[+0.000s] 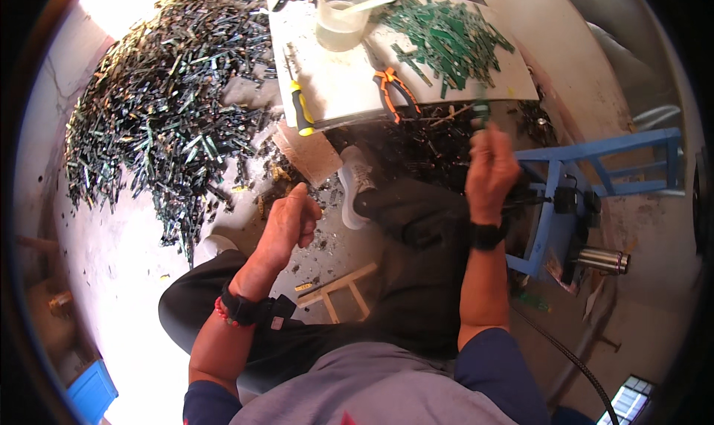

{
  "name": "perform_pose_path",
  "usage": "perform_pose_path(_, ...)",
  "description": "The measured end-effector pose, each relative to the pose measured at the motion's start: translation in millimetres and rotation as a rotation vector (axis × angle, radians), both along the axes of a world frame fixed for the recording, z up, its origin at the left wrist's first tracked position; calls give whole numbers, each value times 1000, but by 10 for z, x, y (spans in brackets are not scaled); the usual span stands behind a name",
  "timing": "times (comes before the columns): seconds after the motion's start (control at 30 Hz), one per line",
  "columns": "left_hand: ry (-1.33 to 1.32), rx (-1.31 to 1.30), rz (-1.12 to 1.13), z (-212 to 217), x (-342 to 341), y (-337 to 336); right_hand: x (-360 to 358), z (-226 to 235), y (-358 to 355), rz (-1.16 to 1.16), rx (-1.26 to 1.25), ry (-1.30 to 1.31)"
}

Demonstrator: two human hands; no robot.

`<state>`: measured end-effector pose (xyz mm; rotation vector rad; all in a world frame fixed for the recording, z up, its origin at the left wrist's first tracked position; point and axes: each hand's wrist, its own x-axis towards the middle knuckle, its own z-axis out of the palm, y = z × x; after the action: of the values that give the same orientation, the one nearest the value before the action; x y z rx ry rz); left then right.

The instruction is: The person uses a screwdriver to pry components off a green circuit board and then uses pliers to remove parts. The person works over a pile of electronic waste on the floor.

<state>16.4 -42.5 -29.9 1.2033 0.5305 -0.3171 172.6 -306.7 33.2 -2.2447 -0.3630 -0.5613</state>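
My right hand (491, 168) is raised near the front right corner of a white board (338, 90), its fingers closed on a thin green strip (481, 113) blurred by motion. Past it, a loose heap of narrow green strips (446, 42) lies on the board. My left hand (291, 220) hovers over the floor before the board, fingers curled in; whatever they may hold is hidden. Orange-and-black pliers (394, 94) and a yellow-and-black screwdriver (301, 109) rest along the board's near edge. Behind them stands a clear plastic tub (341, 31) with a white stick (372, 5) across it.
A large pile of dark, shiny strips (178, 105) spreads across the left. A brown flat piece (309, 153) lies by my shoe (357, 187). Blue stool frames (550, 202) and a metal cylinder (604, 260) are on the right. A small wooden frame (338, 291) lies between my legs.
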Motion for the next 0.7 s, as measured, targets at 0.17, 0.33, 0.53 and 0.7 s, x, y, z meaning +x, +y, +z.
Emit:
perform_pose_path(0.17,-24,-107,50,-64,10,57,-272,25,797,751,129,304)
perform_pose_path(0.33,-23,-110,123,-47,-52,197,-236,-184,1030,957,130,740)
perform_pose_path(0.53,-36,-120,86,114,-101,190,-285,-135,1267,956,51,928)
perform_pose_path(0.7,-77,-177,189,212,-112,231,-268,-158,1390,585,124,521)
